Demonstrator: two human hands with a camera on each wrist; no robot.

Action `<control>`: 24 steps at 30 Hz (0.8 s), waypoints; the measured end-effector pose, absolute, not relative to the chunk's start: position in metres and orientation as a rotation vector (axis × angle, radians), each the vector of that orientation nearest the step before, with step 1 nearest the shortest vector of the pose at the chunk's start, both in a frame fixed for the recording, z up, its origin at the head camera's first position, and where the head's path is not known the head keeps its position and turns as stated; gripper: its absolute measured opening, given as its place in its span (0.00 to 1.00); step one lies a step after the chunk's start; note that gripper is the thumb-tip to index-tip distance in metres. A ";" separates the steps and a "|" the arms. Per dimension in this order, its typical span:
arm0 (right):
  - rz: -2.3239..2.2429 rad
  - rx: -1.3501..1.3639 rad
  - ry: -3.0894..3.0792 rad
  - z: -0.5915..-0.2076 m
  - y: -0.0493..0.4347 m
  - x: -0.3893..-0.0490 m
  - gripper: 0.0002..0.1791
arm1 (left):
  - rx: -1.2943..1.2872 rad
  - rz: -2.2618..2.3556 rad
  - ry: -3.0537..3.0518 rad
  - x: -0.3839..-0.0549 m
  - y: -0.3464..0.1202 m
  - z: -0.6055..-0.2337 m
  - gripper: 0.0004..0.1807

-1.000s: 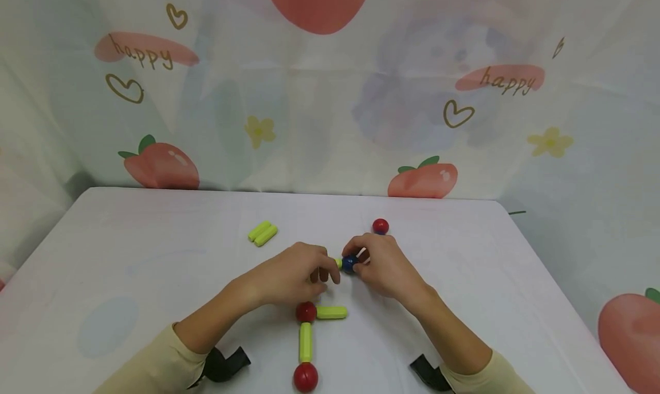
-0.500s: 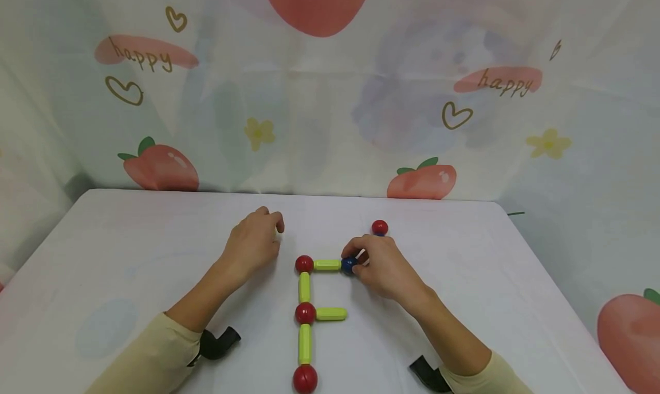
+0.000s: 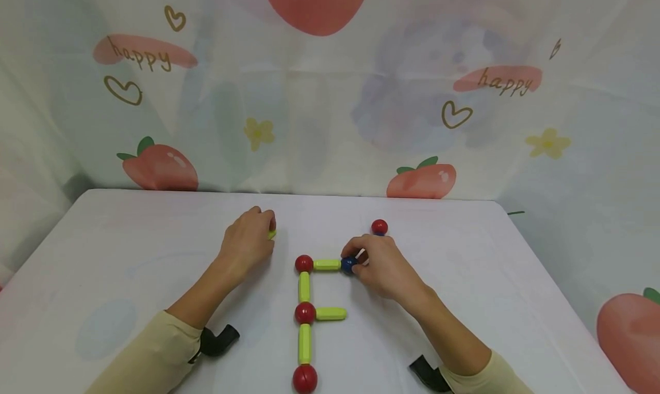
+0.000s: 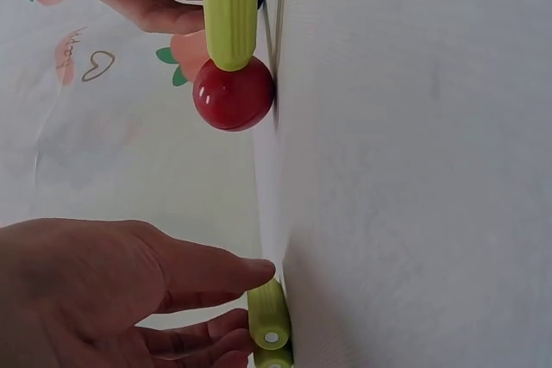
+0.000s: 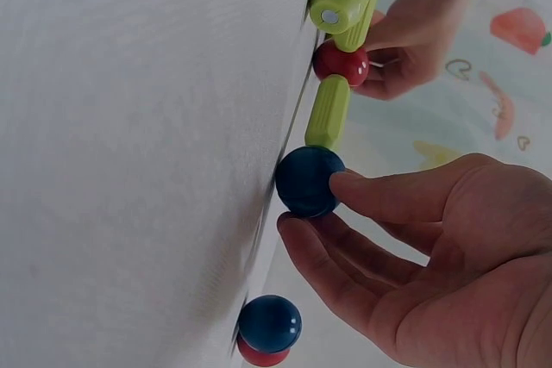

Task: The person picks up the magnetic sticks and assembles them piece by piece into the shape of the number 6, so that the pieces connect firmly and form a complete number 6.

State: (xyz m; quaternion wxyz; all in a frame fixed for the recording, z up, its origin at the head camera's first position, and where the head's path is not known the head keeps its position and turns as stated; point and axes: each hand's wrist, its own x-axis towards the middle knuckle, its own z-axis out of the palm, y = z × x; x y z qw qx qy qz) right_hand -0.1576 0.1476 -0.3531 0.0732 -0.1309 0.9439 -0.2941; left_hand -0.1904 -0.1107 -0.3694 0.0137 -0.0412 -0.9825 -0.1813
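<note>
My left hand is at the back left, with thumb and fingers about a yellow-green magnetic rod; a second rod lies against it. My right hand pinches a dark blue ball between thumb and fingertips. That ball sits at the end of a top rod running from a red ball. Below, a column of rods links this to a middle red ball and a bottom red ball. From the middle one, another rod sticks out to the right.
Behind my right hand, a loose red ball stands beside another blue ball. A white cloth covers the table, and a printed curtain hangs past its back edge. Black straps show at both wrists.
My left hand has moved from the top red ball to the back left and closed on a rod there, uncovering the frame's upper left corner. My right hand stays on the blue ball.
</note>
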 end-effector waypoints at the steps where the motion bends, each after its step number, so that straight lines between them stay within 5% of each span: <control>1: -0.882 -0.393 2.835 -0.353 0.148 -0.158 0.12 | -0.128 -0.569 -3.061 -0.191 -0.111 -0.370 0.11; 24: -0.857 -0.378 2.827 -0.353 0.148 -0.158 0.13 | -0.171 -0.585 -3.064 -0.187 -0.109 -0.369 0.19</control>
